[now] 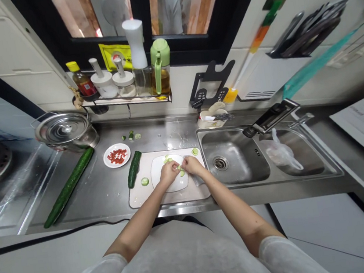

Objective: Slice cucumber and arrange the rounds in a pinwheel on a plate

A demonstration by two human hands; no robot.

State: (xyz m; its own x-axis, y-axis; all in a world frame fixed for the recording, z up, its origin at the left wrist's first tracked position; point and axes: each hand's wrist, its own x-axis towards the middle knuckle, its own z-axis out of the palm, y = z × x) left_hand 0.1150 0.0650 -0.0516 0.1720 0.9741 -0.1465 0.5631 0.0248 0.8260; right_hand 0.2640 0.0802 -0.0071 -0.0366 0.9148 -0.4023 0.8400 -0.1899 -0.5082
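Observation:
My left hand (169, 172) is closed in a pinch over a white plate (161, 186), with a cucumber slice (179, 168) at its fingertips. Close beside it, the fingers of my right hand (192, 165) are bent together at the same slice; whether they grip it too is hard to see. More pale green slices lie on the plate, partly hidden by my hands. Under the plate is a light cutting board (139, 197). A cut length of cucumber (134, 169) rests across its left edge, and a flat grey blade (198, 179), probably a knife, lies below my right hand.
Left of the board stand a small plate (106, 160) of chopped red pieces, a long whole cucumber (70, 185) and a lidded steel pot (65, 131). A double sink (238, 160) is to the right, with a plastic bag (280, 153) in it. Bottles line a shelf (118, 100) behind.

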